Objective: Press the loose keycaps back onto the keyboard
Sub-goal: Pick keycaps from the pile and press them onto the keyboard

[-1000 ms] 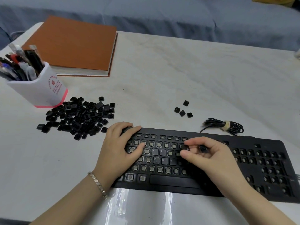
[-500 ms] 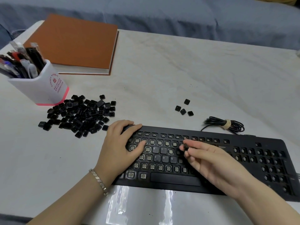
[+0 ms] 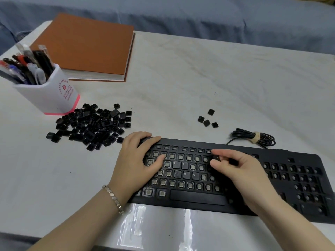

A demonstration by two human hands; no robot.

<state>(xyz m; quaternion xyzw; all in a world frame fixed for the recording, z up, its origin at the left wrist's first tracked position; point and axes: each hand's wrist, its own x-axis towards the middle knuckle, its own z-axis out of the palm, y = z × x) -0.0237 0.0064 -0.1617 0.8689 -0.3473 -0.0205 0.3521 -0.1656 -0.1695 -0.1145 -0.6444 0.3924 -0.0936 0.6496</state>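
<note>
A black keyboard (image 3: 190, 145) lies near the table's front edge, most of its keys bare, with a few letter caps and the space bar fitted. My left hand (image 3: 137, 162) rests flat on its left end, fingers straight over the bare switches. My right hand (image 3: 239, 171) hovers over the keyboard's middle and pinches a black keycap (image 3: 216, 157) between thumb and forefinger, just above the upper rows. A large pile of loose keycaps (image 3: 92, 125) lies left of the keyboard. Several more loose keycaps (image 3: 207, 119) sit behind it.
A white pen holder (image 3: 52, 95) full of pens stands at the left, behind the pile. An orange book (image 3: 87, 46) lies at the back left. The keyboard's coiled cable (image 3: 253, 137) lies behind its right half. A blue sofa runs along the far side.
My right hand went from pressing fingertips down on the upper rows to lifting slightly, with a keycap now showing between thumb and forefinger. My left hand stayed put.
</note>
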